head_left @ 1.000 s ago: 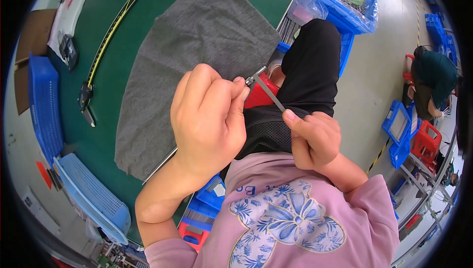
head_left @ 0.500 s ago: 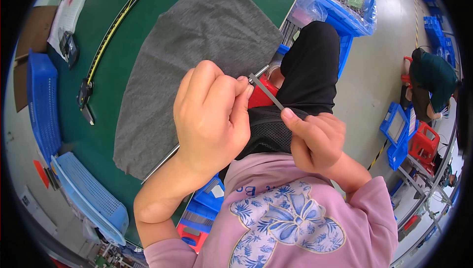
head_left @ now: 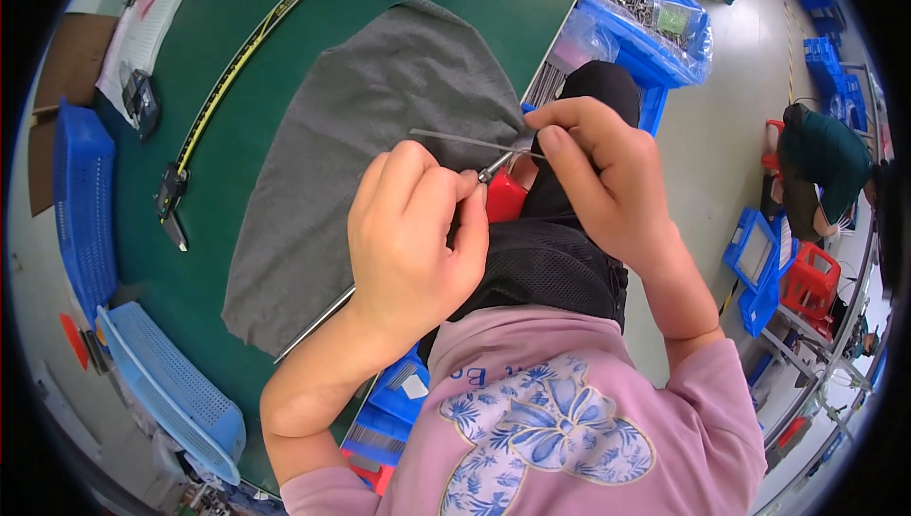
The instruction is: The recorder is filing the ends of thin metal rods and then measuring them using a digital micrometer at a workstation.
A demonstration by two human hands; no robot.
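Note:
My left hand (head_left: 413,231) is closed around a long, thin metal rod (head_left: 315,322). The rod runs under my left wrist and comes out past the fingertips, where its bright end points up and to the right. In my right hand (head_left: 612,179) is a thin, flat grey strip (head_left: 465,140), its right end at the thumb. That strip slants across just above the rod's end; whether the two touch I cannot tell. Beneath both, a dark grey cloth (head_left: 370,108) covers part of the green table (head_left: 228,260).
A digital caliper (head_left: 213,103) lies left of the cloth, beside papers (head_left: 142,37). Blue baskets (head_left: 171,388) line the table's left side. At the upper right, a blue bin (head_left: 697,56) holds many small metal parts. A co-worker (head_left: 826,160) sits far right near a red stool (head_left: 811,281).
My right hand has moved up and opened its grip somewhat. The strip has swung from slanting down-right to lying nearly level, reaching left over the cloth. My left hand has shifted slightly down and right.

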